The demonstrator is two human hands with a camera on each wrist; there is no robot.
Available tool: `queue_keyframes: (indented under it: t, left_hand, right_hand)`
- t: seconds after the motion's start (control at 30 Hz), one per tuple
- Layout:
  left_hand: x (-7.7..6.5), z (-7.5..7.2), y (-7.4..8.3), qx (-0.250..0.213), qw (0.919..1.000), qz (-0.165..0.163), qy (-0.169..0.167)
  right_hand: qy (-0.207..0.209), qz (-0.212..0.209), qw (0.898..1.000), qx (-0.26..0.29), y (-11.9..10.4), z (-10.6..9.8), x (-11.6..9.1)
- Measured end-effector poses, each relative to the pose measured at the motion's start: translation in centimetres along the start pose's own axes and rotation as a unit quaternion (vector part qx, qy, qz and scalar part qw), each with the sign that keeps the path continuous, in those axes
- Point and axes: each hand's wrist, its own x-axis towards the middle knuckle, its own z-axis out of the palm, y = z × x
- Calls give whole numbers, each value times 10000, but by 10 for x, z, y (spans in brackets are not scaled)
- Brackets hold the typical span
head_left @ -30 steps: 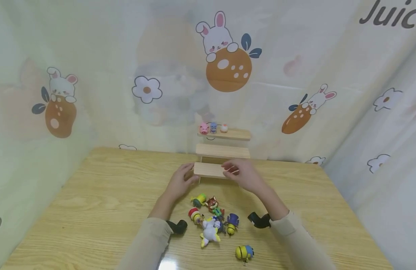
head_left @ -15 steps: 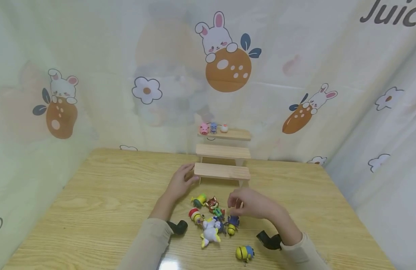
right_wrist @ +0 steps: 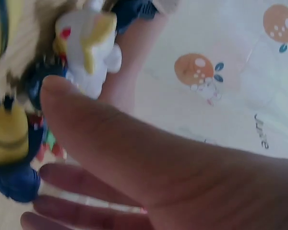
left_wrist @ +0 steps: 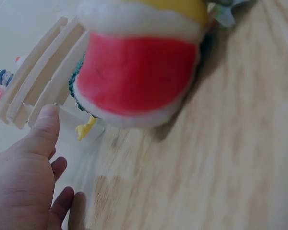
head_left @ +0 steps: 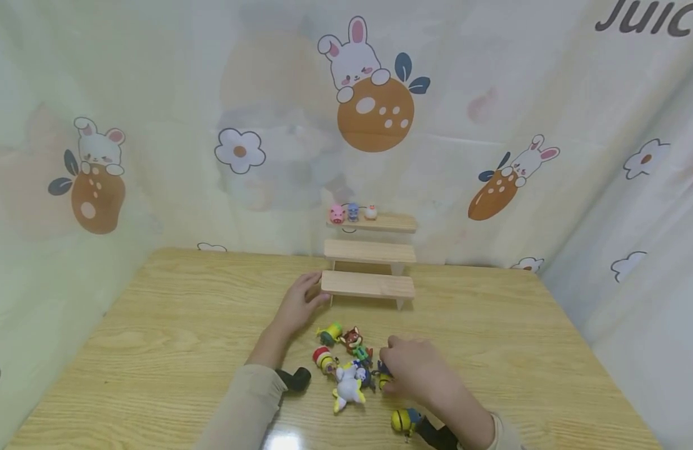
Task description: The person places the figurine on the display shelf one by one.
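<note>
- Pale bunny-and-fruit curtains (head_left: 290,75) are hanging behind a yellowish wood-grain table (head_left: 183,331) in the head view; the right hand (head_left: 416,370) is the nearer one, with the yellow-and-navy plastic figure (head_left: 383,379) lying at its fingertips, partly hidden.
- Left wrist: left hand (left_wrist: 26,177) is gripping nothing, fingers loose beside the pale wooden stepped shelf (left_wrist: 60,79).
- Right wrist: thumb and fingers are sitting apart, that figure lying crosswise just past the tips.

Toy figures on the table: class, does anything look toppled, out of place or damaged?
The yellow-and-blue figure lies on its side, apart from the loose cluster; that looks odd against the three upright figures lined up on the top shelf. No damage shows.
</note>
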Motion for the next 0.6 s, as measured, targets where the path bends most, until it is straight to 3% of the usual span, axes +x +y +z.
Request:
queue_keyframes:
  t: [0.23,0.6]
  left_hand:
    - [-1,0,0,-14,10000,43,52]
    - [0,0,0,13,10000,33,11]
  right_hand:
    - [-76,-59,9995,-290,-9,8,0]
    - [221,-24,9993,294,-7,17,3]
